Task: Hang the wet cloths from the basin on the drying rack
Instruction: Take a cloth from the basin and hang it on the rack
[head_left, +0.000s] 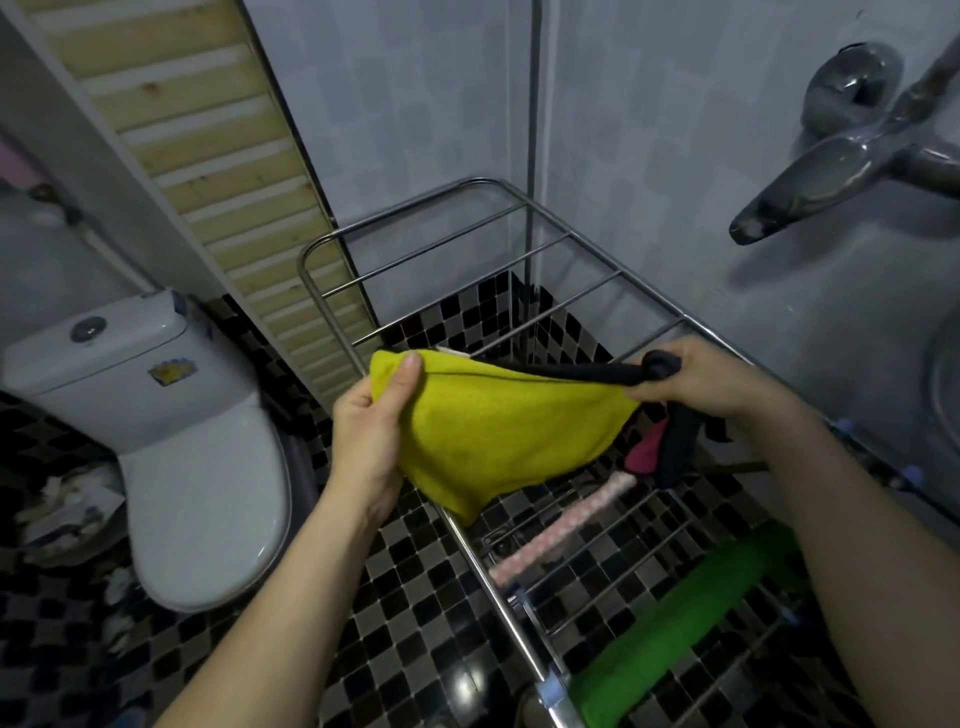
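A yellow cloth is stretched between my hands above the metal drying rack. My left hand pinches its left corner, thumb on top. My right hand grips its right end together with a dark cloth that runs along the yellow cloth's top edge and hangs below my palm. On the rack's nearer bars hang a green cloth, a pink-and-white patterned cloth and a magenta cloth. The basin is not in view.
A white toilet stands at the left with litter on the floor beside it. A chrome tap juts from the tiled wall at upper right. The floor is black-and-grey mosaic tile. The rack's far bars are bare.
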